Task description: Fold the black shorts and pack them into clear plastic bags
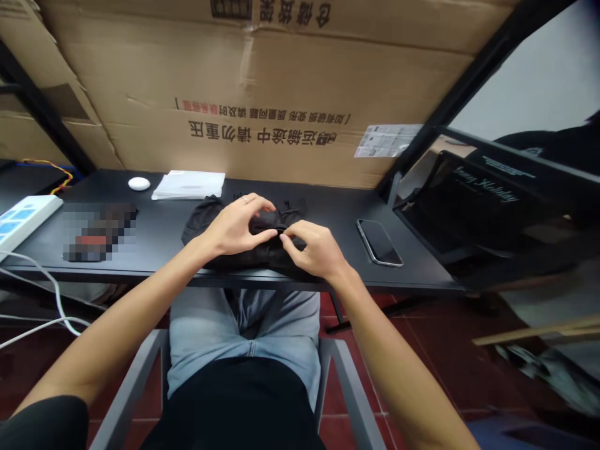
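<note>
Black cloth bundle (244,257) along the front edge of the bench (337,212), roughly mid-length. Probably light, soft and limp; little risk of breakage, more of loose folds sagging. Best taken by gathered cloth at both ends. Left hand (237,226) over the bundle, curved, thumb and forefinger well parted; right hand (316,250) nearly closed at thumb and forefinger by a thin dark strand, actual hold impossible to tell. Front edge close, likely overhang if drawn nearer. Some room rightward, short of the phone (379,242); white packets (187,185) toward back left, cardboard (281,75) behind.
</note>
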Demonstrator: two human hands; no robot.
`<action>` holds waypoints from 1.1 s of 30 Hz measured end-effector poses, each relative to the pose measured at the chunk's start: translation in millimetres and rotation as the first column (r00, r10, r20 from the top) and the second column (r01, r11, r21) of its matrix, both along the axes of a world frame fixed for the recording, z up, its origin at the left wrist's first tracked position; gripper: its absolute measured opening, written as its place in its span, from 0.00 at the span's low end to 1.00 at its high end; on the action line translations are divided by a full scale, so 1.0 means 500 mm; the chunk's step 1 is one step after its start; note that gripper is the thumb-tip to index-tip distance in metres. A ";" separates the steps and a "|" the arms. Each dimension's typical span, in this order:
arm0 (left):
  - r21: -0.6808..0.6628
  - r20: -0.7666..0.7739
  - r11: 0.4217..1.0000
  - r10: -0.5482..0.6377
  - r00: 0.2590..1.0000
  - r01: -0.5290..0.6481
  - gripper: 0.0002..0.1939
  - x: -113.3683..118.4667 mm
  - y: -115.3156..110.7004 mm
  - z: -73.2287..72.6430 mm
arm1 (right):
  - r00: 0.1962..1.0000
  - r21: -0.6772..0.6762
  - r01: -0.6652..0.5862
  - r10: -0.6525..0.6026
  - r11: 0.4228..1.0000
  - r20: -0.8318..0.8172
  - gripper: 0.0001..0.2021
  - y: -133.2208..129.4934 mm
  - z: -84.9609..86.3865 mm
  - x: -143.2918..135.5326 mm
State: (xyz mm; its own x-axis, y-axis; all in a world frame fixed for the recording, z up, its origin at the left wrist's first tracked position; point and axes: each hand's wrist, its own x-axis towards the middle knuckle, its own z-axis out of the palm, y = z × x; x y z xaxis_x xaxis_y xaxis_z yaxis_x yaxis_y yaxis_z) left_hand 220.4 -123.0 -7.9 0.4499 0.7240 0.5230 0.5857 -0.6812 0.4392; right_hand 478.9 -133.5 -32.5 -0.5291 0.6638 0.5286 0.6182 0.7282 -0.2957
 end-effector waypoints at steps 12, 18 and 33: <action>-0.386 -0.324 0.762 0.416 0.850 -0.520 0.34 -0.068 -0.019 0.007 | 0.990 -0.031 -0.121 0.118 0.992 -0.072 0.29 0.033 -0.037 0.001; -0.448 -0.254 0.788 0.341 0.905 -0.423 0.27 -0.038 0.005 -0.004 | 0.992 -0.063 -0.128 0.128 0.990 -0.010 0.16 0.041 -0.055 0.009; -0.668 0.727 0.587 0.382 0.570 0.458 0.05 0.061 0.014 -0.008 | 0.987 0.251 -0.149 0.161 0.956 -0.025 0.23 0.054 -0.019 -0.006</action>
